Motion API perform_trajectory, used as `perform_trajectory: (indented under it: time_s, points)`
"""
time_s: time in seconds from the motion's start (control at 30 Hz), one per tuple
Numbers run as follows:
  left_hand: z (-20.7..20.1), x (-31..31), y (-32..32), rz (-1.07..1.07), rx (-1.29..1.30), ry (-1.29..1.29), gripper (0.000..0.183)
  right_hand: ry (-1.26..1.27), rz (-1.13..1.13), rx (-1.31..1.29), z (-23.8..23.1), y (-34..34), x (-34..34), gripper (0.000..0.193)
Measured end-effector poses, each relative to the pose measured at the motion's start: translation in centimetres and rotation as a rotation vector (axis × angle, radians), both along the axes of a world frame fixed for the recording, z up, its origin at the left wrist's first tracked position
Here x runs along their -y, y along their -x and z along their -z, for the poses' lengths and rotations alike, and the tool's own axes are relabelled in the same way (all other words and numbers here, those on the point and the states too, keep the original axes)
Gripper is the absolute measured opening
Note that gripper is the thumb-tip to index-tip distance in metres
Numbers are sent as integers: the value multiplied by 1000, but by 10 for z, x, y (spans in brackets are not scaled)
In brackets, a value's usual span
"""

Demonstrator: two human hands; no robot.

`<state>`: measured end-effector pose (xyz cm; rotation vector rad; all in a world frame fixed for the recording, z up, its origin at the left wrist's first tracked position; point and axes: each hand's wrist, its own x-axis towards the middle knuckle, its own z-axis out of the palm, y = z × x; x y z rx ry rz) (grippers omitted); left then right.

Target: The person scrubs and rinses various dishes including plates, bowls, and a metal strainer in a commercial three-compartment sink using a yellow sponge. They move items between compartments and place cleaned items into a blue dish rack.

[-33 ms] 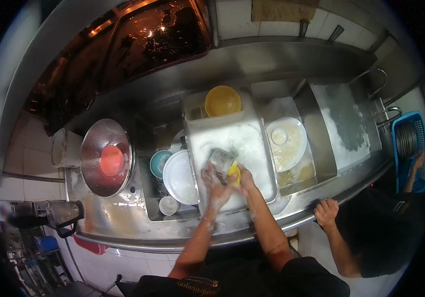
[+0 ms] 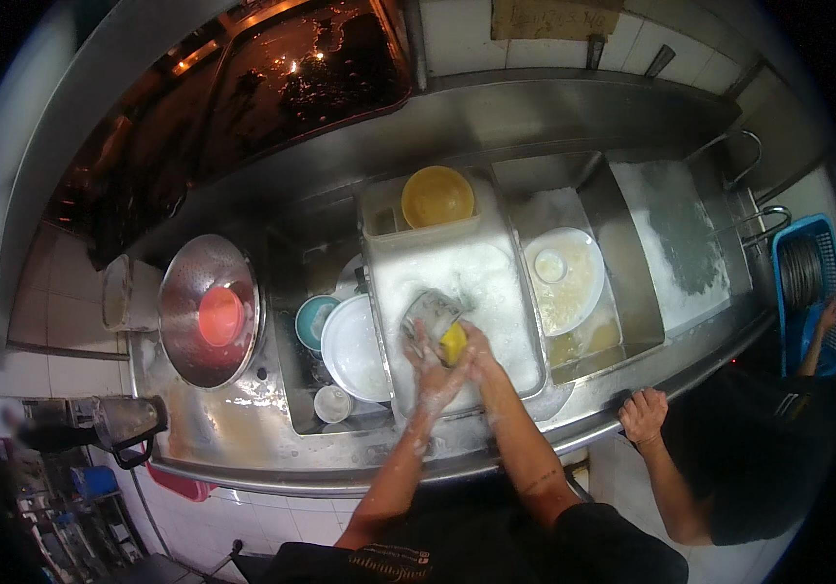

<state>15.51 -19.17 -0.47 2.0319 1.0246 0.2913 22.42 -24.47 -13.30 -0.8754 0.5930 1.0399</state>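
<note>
My left hand (image 2: 431,375) is wrapped round a small grey, soapy container (image 2: 430,310), tilted over the suds. Against its side, my right hand (image 2: 477,352) grips a yellow sponge (image 2: 453,343). Both hands are wet with foam. Below them is a large rectangular tub (image 2: 541,375) filled with white suds. A yellow bowl (image 2: 437,198) rests at the tub's far end. Just left of the tub lies a white plate (image 2: 350,350), beside a teal bowl (image 2: 316,321) and a small white cup (image 2: 332,403).
At left stands a metal colander (image 2: 180,292) with a red bowl (image 2: 220,315) inside. Right of the tub, a white basin (image 2: 588,277) holds cloudy liquid. Farther right is a foamy sink (image 2: 676,229). A co-worker's hand (image 2: 643,417) rests on the counter edge, near a blue basket (image 2: 825,234).
The container has turned slightly in my left hand. The sponge and my right hand have shifted a little to the left along its side.
</note>
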Motion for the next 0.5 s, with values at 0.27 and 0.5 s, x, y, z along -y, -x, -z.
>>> perform_trajectory:
  time_s: [0.27,0.5]
  points:
    - [33,-97,-31,218,-195,-85,69,422,-1189,1443,-32,-44,-33,33]
    - [50,-90,-66,227,-238,-271,63,722,-598,1475,-6,1,-49,42]
